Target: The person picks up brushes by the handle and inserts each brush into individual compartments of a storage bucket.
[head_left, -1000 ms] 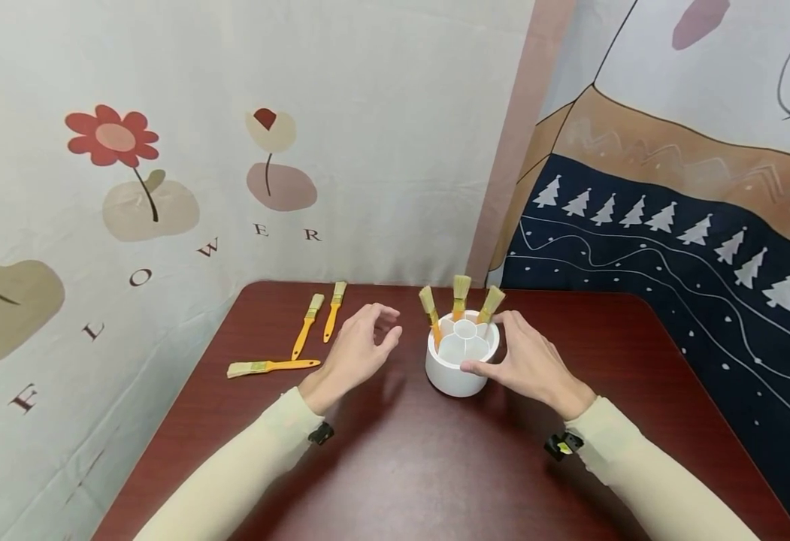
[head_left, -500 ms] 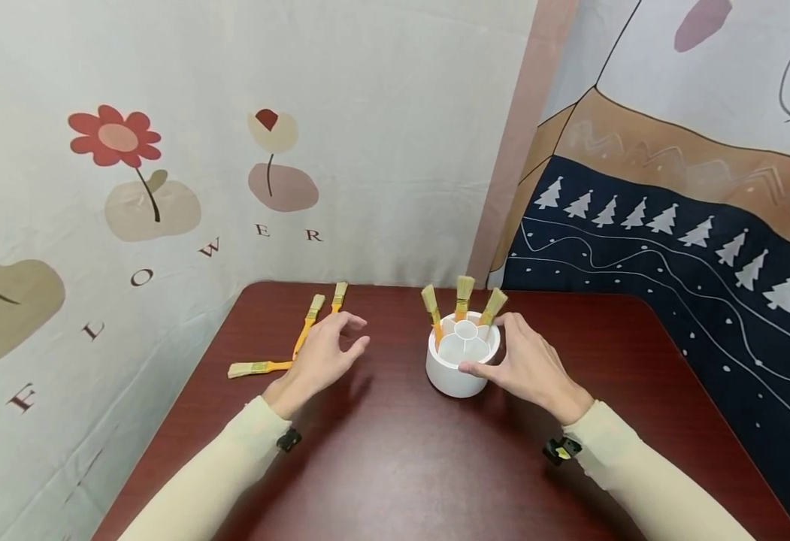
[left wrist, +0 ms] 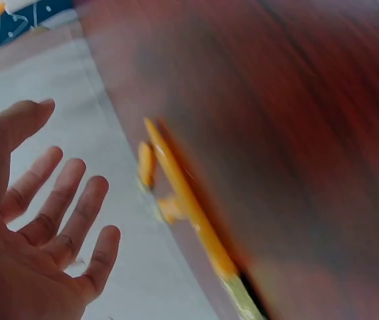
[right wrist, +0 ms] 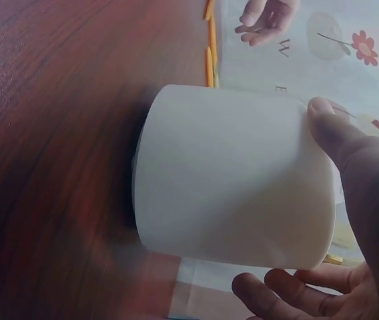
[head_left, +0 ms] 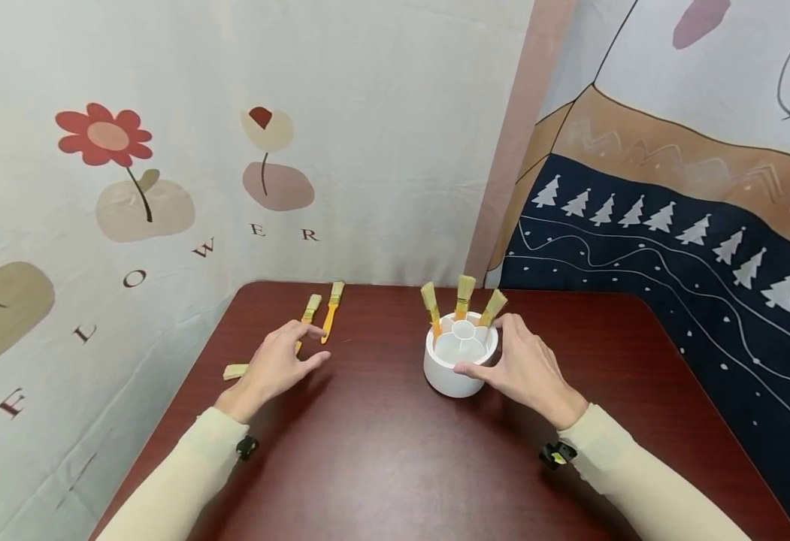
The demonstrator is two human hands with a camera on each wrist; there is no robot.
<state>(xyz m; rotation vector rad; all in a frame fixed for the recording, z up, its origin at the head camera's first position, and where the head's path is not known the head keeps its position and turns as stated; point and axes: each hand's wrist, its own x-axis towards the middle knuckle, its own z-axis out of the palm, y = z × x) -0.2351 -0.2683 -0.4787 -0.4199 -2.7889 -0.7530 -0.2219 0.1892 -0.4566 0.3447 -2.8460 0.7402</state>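
A white round holder point(head_left: 461, 361) with divided compartments stands mid-table, three yellow-handled brushes point(head_left: 461, 294) upright in it. My right hand point(head_left: 513, 368) holds its right side, thumb at the front rim and fingers behind; the right wrist view shows the holder's wall point(right wrist: 236, 180) close against that hand. My left hand point(head_left: 279, 362) hovers with fingers spread over a brush point(head_left: 235, 370) lying flat at the table's left. Two more brushes point(head_left: 330, 310) lie just beyond its fingertips. In the left wrist view the spread left hand point(left wrist: 39, 227) is above a yellow handle point(left wrist: 189, 210).
The dark red table point(head_left: 395, 451) sits in a corner. A flower-print cloth point(head_left: 164, 150) hangs along its left and back. A cloth with a tree pattern point(head_left: 672, 225) hangs on the right.
My left hand has moved leftward from beside the holder to above the lying brushes. The right hand stays on the holder.
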